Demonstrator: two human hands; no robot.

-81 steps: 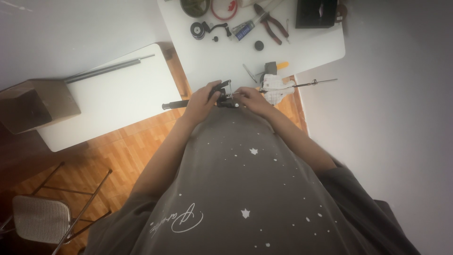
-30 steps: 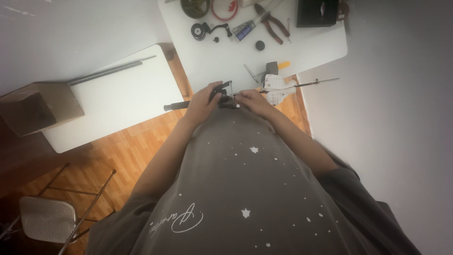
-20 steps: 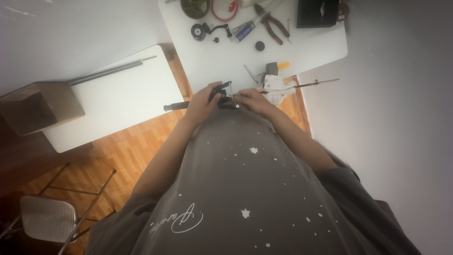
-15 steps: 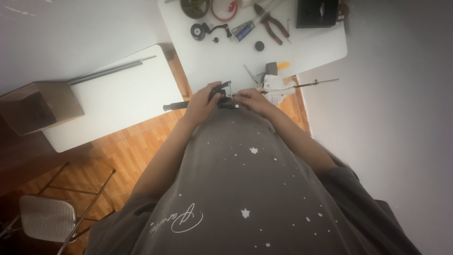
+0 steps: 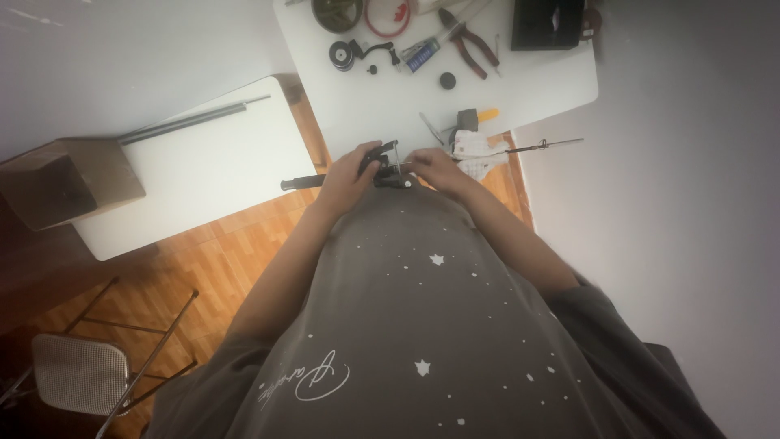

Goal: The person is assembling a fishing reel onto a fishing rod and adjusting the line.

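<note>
Gripping a fishing rod (image 5: pixel 422 167) between both hands (image 5: pixel 390 171)

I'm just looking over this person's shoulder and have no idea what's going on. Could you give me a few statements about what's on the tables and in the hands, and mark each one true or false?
1. Both hands are on a long thin rod with a black reel fitted to it. True: the left hand grips at the black reel, the right hand beside it on the rod.
2. The red-handled pliers are in the right hand. False: they lie on the white table.
3. A cardboard box sits at the second table's left end. True.
4. Someone is sitting on the folding chair. False: it stands unoccupied.
5. The floor is wooden. True.
</note>
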